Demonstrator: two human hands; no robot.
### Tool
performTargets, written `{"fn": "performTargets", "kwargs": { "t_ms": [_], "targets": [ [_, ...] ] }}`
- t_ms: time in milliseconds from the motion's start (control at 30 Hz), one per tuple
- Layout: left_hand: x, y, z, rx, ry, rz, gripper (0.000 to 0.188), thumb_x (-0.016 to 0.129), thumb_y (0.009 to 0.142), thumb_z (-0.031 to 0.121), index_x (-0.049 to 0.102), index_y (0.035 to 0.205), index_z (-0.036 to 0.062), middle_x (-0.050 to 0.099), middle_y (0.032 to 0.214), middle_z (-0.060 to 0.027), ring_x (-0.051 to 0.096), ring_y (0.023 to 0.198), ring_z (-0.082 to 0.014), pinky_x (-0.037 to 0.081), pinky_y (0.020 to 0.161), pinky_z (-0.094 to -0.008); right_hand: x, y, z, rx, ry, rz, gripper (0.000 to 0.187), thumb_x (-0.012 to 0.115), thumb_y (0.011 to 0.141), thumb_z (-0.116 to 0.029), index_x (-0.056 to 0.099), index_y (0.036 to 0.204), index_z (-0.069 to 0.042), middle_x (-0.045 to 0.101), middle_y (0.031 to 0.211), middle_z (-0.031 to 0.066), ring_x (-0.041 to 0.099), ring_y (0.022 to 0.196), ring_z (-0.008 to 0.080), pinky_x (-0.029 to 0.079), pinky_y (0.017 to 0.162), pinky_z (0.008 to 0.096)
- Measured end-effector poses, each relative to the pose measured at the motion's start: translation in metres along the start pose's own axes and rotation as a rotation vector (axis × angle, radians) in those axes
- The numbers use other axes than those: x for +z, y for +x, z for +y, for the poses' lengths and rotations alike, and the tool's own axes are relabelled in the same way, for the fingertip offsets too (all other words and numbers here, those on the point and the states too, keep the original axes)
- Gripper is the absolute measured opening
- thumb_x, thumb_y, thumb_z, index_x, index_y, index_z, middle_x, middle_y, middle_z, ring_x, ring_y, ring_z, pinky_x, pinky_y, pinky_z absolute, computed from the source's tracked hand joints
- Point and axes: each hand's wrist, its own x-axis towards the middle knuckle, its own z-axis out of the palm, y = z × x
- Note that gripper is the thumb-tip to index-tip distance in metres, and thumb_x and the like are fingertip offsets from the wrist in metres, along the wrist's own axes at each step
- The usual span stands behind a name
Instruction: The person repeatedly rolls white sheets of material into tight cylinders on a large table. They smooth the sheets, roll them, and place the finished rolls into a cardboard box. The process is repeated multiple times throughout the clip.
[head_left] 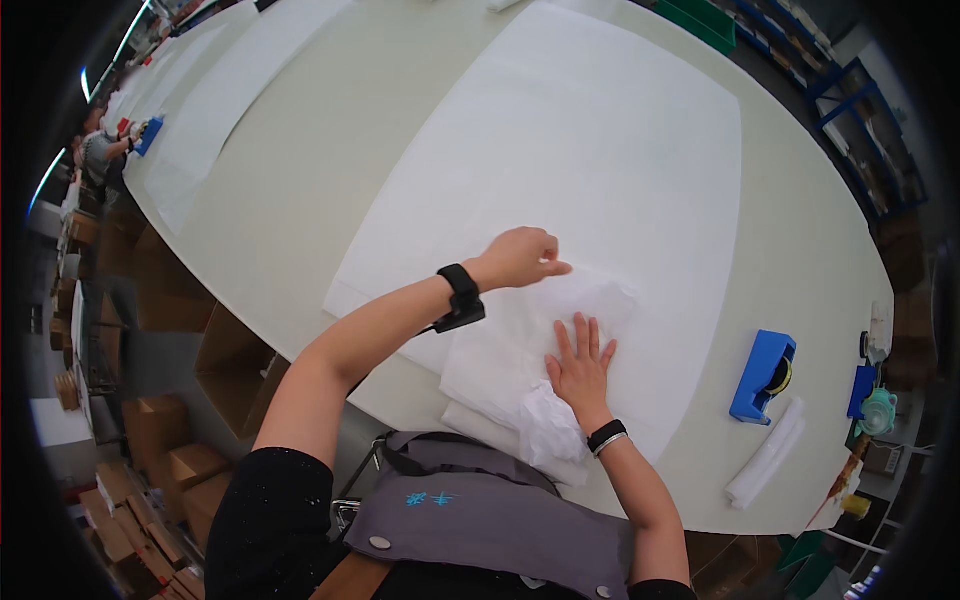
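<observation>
A large white sheet (610,130) of thin wrapping material lies spread on the table. On its near end sits a white folded bundle (490,365), creased and puffed up on top. My left hand (520,257) is closed in a pinch at the far edge of the bundle, apparently on a thin white layer; the fingertips partly hide it. Flat on top of the bundle rests my right hand (582,375), fingers spread. Crumpled white paper (550,420) bulges out beside the right wrist, at the table's near edge.
To the right stand a blue tape dispenser (764,377) and a white roll (766,453). More white sheets (215,110) cover the table's far left, where another person (100,155) works. Cardboard boxes (165,450) are on the floor at left. A green bin (700,22) is beyond the far edge.
</observation>
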Motion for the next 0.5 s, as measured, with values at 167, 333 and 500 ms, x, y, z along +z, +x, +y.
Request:
{"fn": "performTargets", "kwargs": {
  "t_ms": [167, 333, 500],
  "targets": [
    [0.104, 0.068, 0.047, 0.068, 0.183, -0.188, 0.036, 0.07, 0.09, 0.029, 0.063, 0.116, 0.005, 0.066, 0.109, -0.0135, 0.064, 0.106, -0.0328, 0.053, 0.084, -0.0434, -0.005, 0.003, -0.006, -0.007, -0.018, -0.069, 0.052, 0.056, 0.095, -0.041, 0.054, 0.144, -0.022, 0.032, 0.161, 0.0153, 0.021, 0.152, 0.0415, 0.015, 0.108, 0.0787],
    [0.124, 0.073, 0.042, 0.262, 0.304, 0.198, 0.035, 0.072, 0.089, 0.024, 0.061, 0.117, 0.0075, 0.063, 0.109, -0.012, 0.06, 0.104, -0.0297, 0.052, 0.085, -0.042, -0.002, 0.005, -0.011, -0.031, -0.001, -0.038, 0.047, 0.053, 0.097, -0.044, 0.062, 0.136, -0.021, 0.036, 0.157, 0.0165, 0.016, 0.153, 0.0416, 0.013, 0.108, 0.0787],
    [0.069, -0.052, 0.103, 0.624, -0.166, -0.235, 0.045, 0.073, 0.088, 0.039, 0.061, 0.12, 0.0097, 0.06, 0.114, -0.0132, 0.056, 0.113, -0.0329, 0.048, 0.096, -0.0445, 0.01, -0.007, 0.002, 0.002, 0.013, -0.043, 0.053, 0.055, 0.098, -0.043, 0.05, 0.148, -0.029, 0.025, 0.166, 0.0078, 0.013, 0.154, 0.0366, 0.011, 0.111, 0.0774]
  ]
}}
